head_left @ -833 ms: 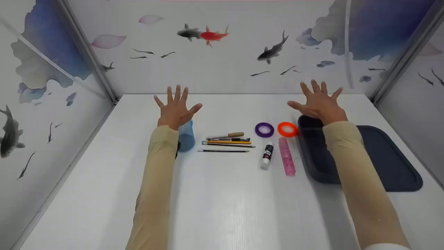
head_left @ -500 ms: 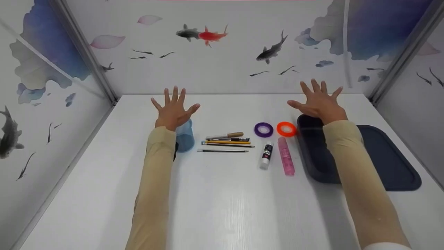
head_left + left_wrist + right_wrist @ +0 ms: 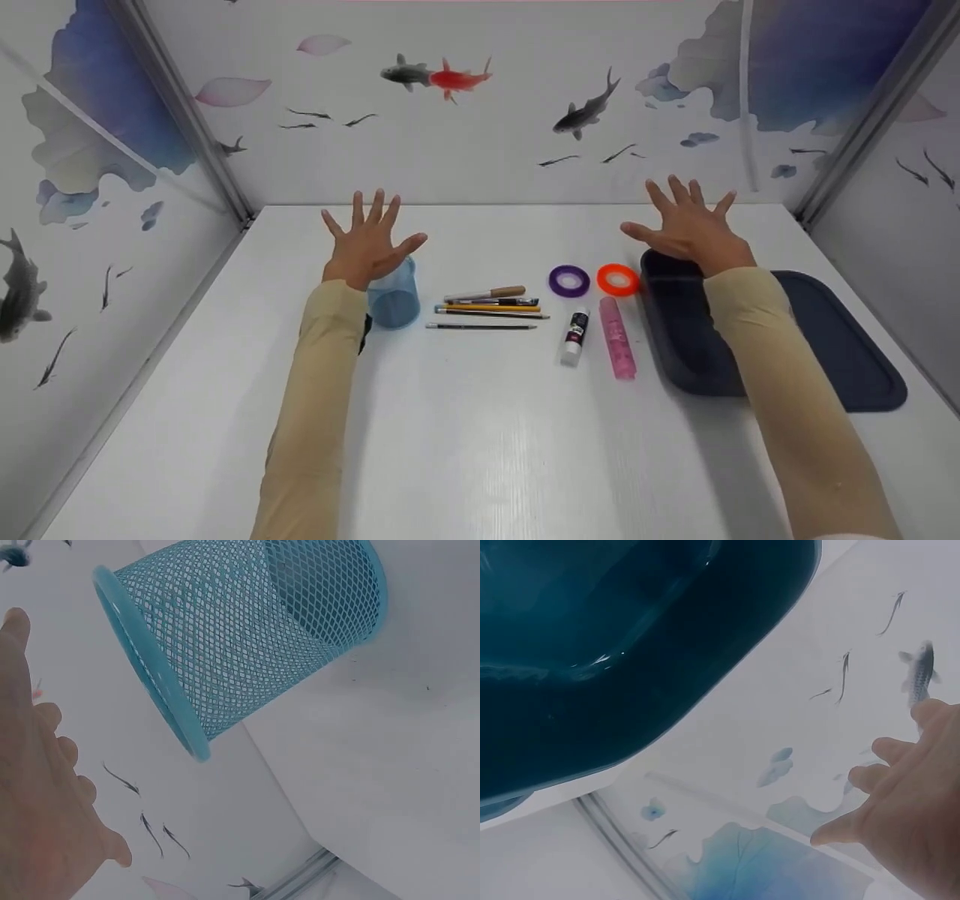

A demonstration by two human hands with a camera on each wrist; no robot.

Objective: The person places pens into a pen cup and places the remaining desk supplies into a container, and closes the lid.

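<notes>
My left hand (image 3: 367,244) is spread with straight fingers and holds nothing, above the table beside a blue mesh pen cup (image 3: 247,622). In the head view the hand and sleeve partly cover the cup's left side. My right hand (image 3: 690,229), also spread and holding nothing, hovers over the far end of a dark storage bin (image 3: 705,652); the forearm hides part of that bin. Between the hands lie several pencils and pens (image 3: 491,309), a purple tape roll (image 3: 553,281), an orange tape roll (image 3: 601,280), a glue stick (image 3: 576,337) and a pink translucent tube-like item (image 3: 617,341).
A dark flat lid (image 3: 847,337) lies at the right, next to the bin. White panels with painted fish (image 3: 457,79) stand behind and at both sides of the white table (image 3: 465,450).
My left hand has shifted slightly left and toward me, uncovering more of the mesh cup. The right hand has moved only a little. The objects on the table keep their places.
</notes>
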